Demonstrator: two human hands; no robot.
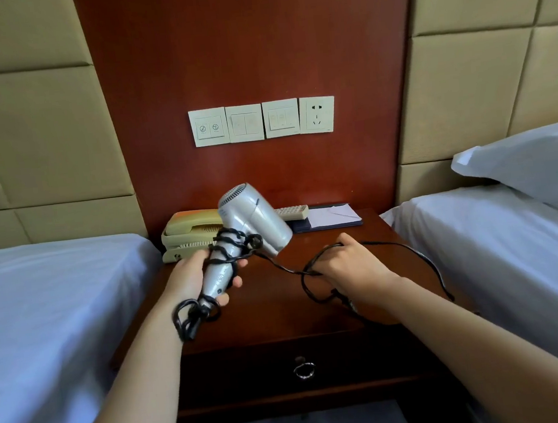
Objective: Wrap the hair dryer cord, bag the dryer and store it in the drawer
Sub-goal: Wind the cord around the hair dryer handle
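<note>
Both forearms run off the bottom edge. Below them the drawer (301,367), dark wood with a small metal ring pull, is closed; pale sheets under it are too dim to identify. Over the nightstand (280,300), the left hand (196,276) grips the handle of the silver plastic hair dryer (254,217), which hides part of a cream telephone (189,236). Kinked black cord (276,263) coils round that handle and runs to the right hand (352,265), closed on a loop.
</note>
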